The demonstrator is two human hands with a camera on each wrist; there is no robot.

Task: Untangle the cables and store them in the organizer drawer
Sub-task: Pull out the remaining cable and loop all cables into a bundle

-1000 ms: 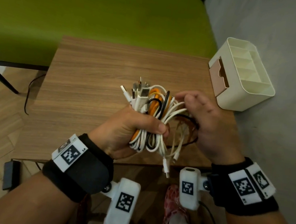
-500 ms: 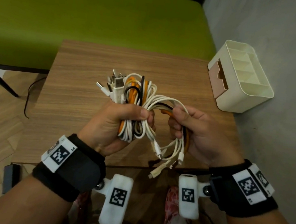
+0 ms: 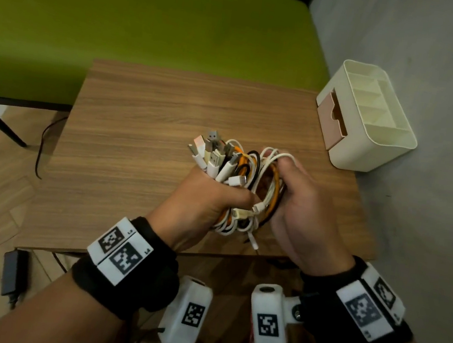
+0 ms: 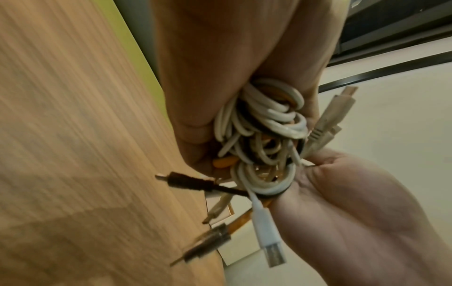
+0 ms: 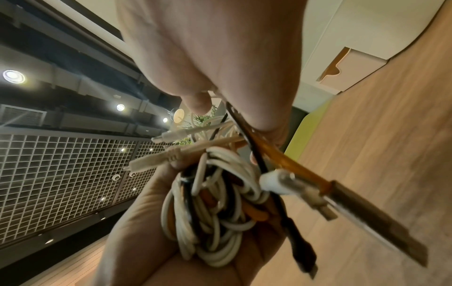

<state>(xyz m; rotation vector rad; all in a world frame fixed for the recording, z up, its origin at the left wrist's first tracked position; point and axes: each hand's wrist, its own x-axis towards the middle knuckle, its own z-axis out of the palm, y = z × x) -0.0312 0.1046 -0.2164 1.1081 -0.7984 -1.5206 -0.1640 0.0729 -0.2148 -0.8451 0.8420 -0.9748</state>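
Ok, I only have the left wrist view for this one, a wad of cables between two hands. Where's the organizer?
Observer: The organizer stands on the table's far right corner, by the wall, with its pink drawer facing left.
Operator: Which hand has the plug ends?
Observer: The left hand grips the cable bundle, and most plugs fan upward above its fist.
Operator: And the right hand?
Observer: The right hand holds the loops on the bundle's right side. In the right wrist view, an orange cable and a black cable run out from under its fingers.
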